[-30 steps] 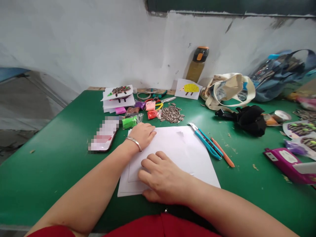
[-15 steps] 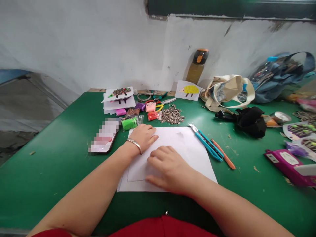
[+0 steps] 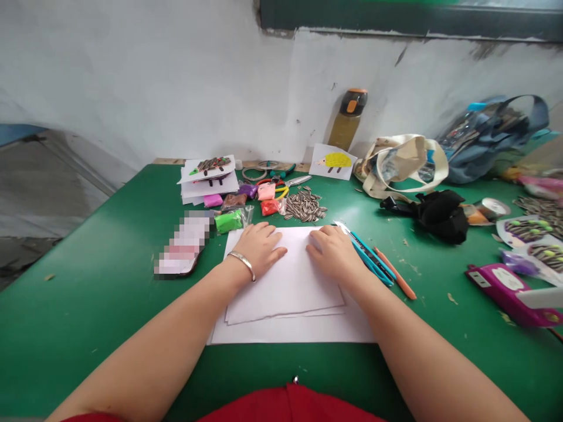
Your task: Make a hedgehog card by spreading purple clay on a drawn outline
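Head view, left hand (image 3: pixel 260 249): spread on the smaller sheets (image 3: pixel 281 296), I think for keeping them flat.
Right hand (image 3: pixel 335 251): loosely open, fingers bent, seems to steady their other side.
Smaller sheets: upon larger paper (image 3: pixel 281 335) on the worktop (image 3: pixel 109 305).

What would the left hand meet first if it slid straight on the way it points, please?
The left hand would probably meet the pile of striped seeds, beyond the paper, though the red packet lies close to that line.
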Motion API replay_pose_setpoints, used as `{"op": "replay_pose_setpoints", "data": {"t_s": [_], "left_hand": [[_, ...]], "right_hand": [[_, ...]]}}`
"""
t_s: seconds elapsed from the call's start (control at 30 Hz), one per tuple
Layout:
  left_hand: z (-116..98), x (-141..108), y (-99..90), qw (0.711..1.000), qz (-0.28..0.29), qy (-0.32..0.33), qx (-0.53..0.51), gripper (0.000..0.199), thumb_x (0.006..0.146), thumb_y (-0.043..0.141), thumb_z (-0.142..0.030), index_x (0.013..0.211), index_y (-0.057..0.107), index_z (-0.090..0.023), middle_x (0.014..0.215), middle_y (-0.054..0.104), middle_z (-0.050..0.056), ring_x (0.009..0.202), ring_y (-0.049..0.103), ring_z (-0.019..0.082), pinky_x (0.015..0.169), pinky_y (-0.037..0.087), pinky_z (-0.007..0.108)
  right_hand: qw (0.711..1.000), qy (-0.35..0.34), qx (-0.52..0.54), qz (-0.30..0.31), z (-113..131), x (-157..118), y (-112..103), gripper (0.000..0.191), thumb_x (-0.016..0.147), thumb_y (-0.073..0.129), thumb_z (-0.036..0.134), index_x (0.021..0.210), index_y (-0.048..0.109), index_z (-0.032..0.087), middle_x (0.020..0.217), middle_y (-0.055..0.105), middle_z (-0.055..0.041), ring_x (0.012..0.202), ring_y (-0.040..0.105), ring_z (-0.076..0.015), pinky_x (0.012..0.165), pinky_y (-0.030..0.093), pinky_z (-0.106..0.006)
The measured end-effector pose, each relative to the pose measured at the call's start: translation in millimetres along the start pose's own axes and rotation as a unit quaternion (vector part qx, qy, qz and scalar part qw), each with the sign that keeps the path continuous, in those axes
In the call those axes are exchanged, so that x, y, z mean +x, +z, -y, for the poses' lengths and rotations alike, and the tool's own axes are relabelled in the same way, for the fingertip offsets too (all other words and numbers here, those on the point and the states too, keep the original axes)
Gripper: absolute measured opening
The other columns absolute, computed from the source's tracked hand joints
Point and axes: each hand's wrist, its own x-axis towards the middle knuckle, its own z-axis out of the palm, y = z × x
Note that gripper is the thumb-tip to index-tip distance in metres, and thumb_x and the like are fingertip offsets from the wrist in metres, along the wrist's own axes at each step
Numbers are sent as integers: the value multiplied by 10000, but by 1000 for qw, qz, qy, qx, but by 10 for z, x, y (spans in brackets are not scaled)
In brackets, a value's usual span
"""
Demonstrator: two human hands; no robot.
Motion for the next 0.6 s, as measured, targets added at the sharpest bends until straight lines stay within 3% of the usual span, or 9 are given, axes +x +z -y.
{"op": "replay_pose_setpoints", "data": {"t_s": [0.13,0.27,0.4,0.53,0.6], "left_hand": [[-32,-9,5,1000,-5,-1,-16,296,939,474,-421,988,646,-185,1049,612,119,1055,502,290,881,381,436],[-33,-8,14,999,-12,5,-31,322,932,488,-412,1108,630,-182,1154,620,121,1132,496,297,938,388,441],[3,3,-23,998,-27,-1,-60,367,890,543,-334,1196,611,-144,1167,660,118,1133,541,286,987,397,417],[56,-2,-140,991,-11,-64,-119,278,873,499,-298,1020,700,-176,982,732,69,933,646,241,842,483,351],[85,-14,-211,982,-37,-78,-167,262,855,491,-320,926,718,-210,961,741,34,897,660,217,811,489,319]], "right_hand": [[999,17,41,-27,-87,58,48,222,885,436,173,856,656,192,901,623,-96,905,523,-241,821,367,-334],[990,8,105,-98,-97,67,17,221,898,418,201,829,628,201,915,633,-90,916,533,-239,820,376,-332],[966,34,207,-150,-27,14,-98,196,918,406,261,874,591,212,813,622,-36,758,549,-187,721,396,-285],[932,71,313,-168,12,-25,-219,178,906,461,335,883,599,224,735,604,3,642,516,-146,641,396,-258],[902,91,391,-161,-10,-21,-264,192,882,525,397,919,610,229,691,583,19,594,493,-134,594,391,-252]]}}
